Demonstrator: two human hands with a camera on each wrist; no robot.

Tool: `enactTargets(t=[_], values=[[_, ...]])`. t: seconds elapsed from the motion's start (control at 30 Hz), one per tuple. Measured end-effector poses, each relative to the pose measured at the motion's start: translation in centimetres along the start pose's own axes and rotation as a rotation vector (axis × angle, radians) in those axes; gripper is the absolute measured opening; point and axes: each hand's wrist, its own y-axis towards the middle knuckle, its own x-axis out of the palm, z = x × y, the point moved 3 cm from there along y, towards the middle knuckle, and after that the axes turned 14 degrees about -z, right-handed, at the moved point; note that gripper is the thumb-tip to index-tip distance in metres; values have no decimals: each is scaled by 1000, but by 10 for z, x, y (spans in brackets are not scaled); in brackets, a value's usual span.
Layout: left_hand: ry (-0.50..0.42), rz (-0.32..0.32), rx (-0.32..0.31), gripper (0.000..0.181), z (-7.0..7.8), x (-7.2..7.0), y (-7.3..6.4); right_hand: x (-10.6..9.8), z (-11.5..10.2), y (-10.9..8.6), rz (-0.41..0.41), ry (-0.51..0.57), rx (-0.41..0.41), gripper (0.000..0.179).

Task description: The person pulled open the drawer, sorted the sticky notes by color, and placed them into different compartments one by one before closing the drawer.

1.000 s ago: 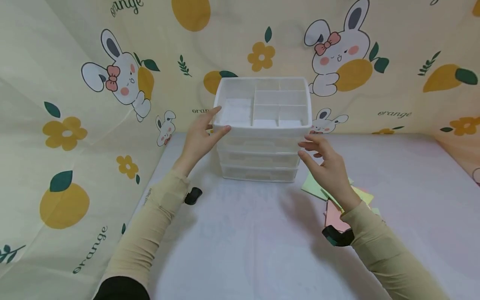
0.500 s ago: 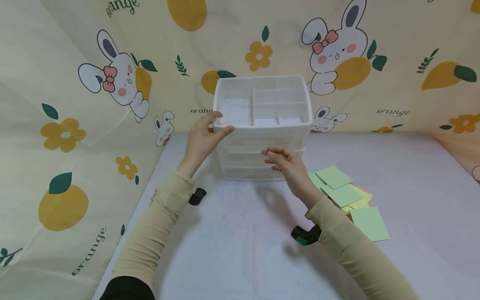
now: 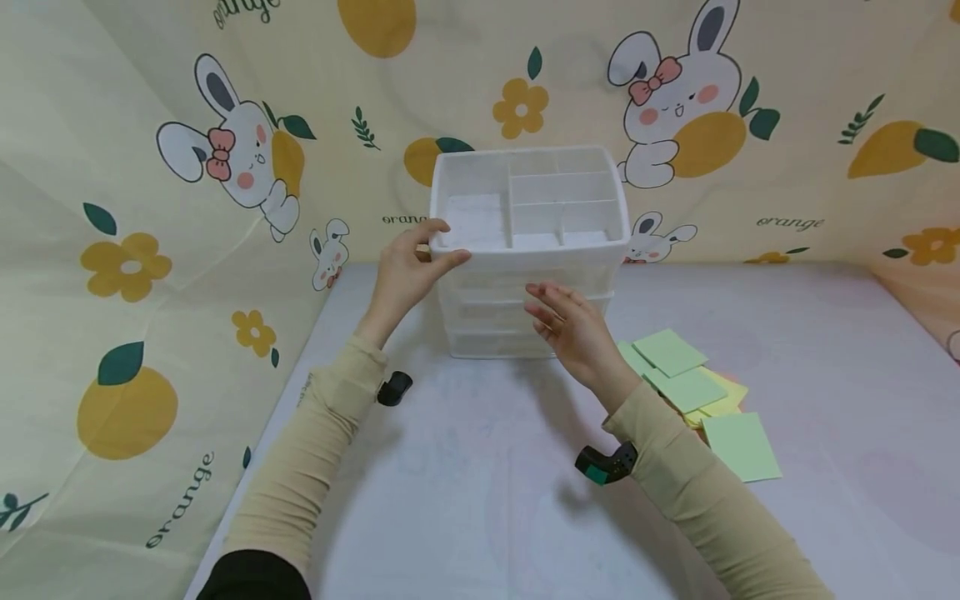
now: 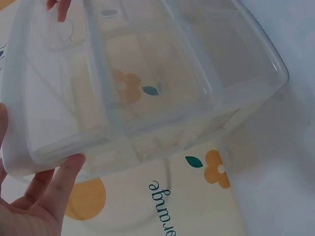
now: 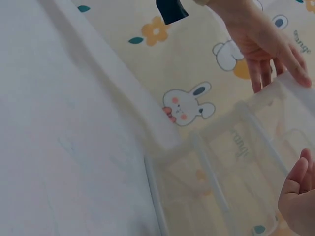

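Observation:
A white plastic drawer organizer (image 3: 525, 263) with clear drawers stands at the back of the table, its top divided into compartments. My left hand (image 3: 406, 279) grips its upper left corner. In the left wrist view, the thumb of that left hand (image 4: 61, 189) lies against the top rim. My right hand (image 3: 581, 337) hovers before the middle of the drawer fronts, fingers loosely bent and holding nothing. The right wrist view catches the same right hand (image 5: 301, 196) at its edge, near the clear drawers (image 5: 192, 196). All drawers appear pushed in.
Square green paper notes (image 3: 741, 446) lie on the table right of the organizer, with yellow notes (image 3: 726, 398) partly beneath others. A fabric backdrop (image 3: 810, 75) with rabbits and oranges rises behind and along the left. Both wrists wear black devices, such as the right wrist camera (image 3: 606, 463).
My right hand has moved from the organizer's right side leftward to its front, uncovering the notes. Its fingers have since spread a little. My left hand has stayed at the upper left corner.

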Motion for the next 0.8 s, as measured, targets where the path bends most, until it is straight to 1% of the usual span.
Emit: enactTargets(t=[0.13, 0.33, 0.47, 0.7, 0.8], values=[[-54, -35, -34, 50, -2, -2, 2, 2, -1, -3, -3, 8, 30, 12], [-64, -36, -74, 50, -4, -4, 3, 6, -3, -14, -51, -2, 90, 20], [-70, -49, -75, 50, -3, -5, 3, 9, -3, -24, -85, -2, 124, 25], [-90, -78, -109, 51, -5, -7, 4, 13, -1, -42, -133, -34, 178, 26], [-87, -86, -115, 51, -6, -7, 5, 15, 0, -50, -157, -30, 199, 24]])
